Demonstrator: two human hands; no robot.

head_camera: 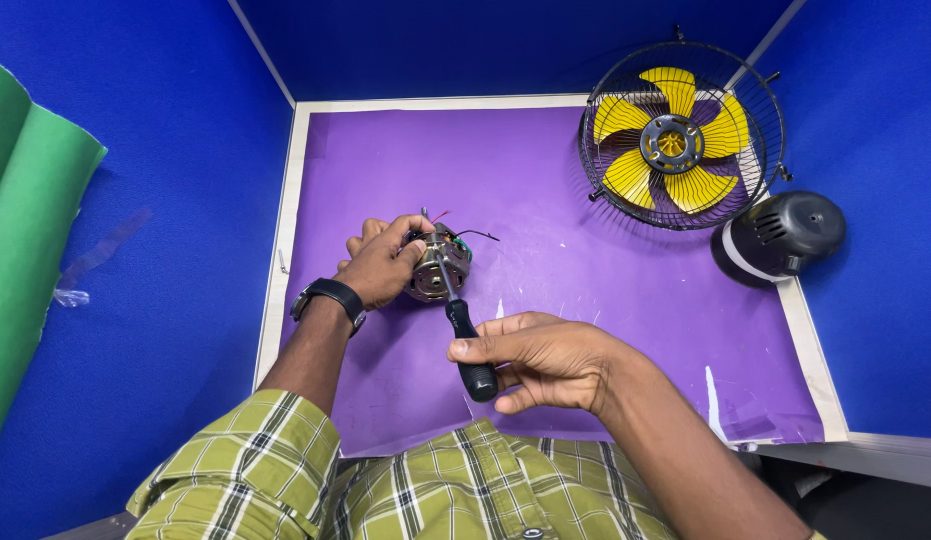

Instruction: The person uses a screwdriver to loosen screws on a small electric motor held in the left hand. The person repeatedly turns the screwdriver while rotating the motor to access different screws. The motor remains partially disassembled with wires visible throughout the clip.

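On purple mat, left hand clasping motor, right hand pinching screwdriver.

Purple table, caged fan, black housing

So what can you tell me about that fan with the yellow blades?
The fan lies at the far right corner of the purple mat. Ribbed yellow blades ring a grey hub with a yellow centre, inside a round black wire cage that faces up. It seems apart from its black housing, which lies beside it. No hand touches it.
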